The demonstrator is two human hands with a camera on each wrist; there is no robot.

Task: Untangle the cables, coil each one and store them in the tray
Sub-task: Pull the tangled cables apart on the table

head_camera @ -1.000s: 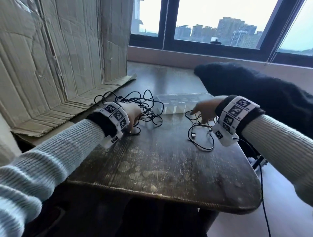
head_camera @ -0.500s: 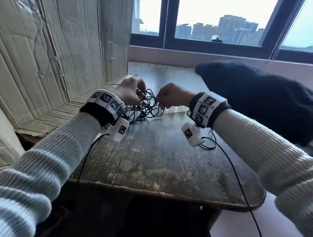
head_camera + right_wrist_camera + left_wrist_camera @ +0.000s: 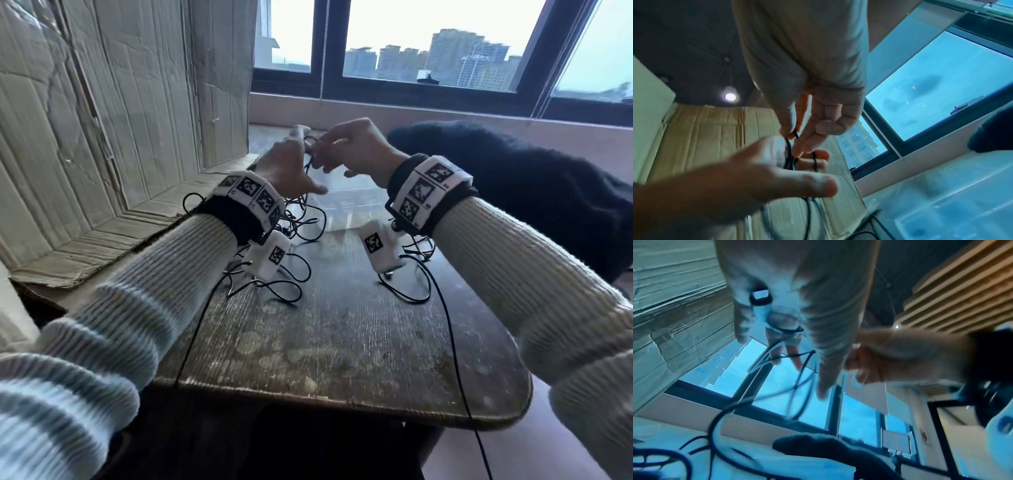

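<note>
Both hands raised above the table (image 3: 342,359), meeting over its far half. Left hand (image 3: 286,164): fingers spread, black strands of the cables (image 3: 301,219) looped across them, a plug lying against the palm in the left wrist view. Right hand (image 3: 356,150): thumb and forefinger pinch one strand just beside the left fingers. From the pinch the strands hang straight down to the tangle lying below and toward the left wrist; a separate loop (image 3: 411,291) lies under the right wrist. Judgement: the left hand anchors, the right, nearer the free strand, draws it out. Tray (image 3: 356,202): clear, beneath and beyond the hands; apparently empty.
</note>
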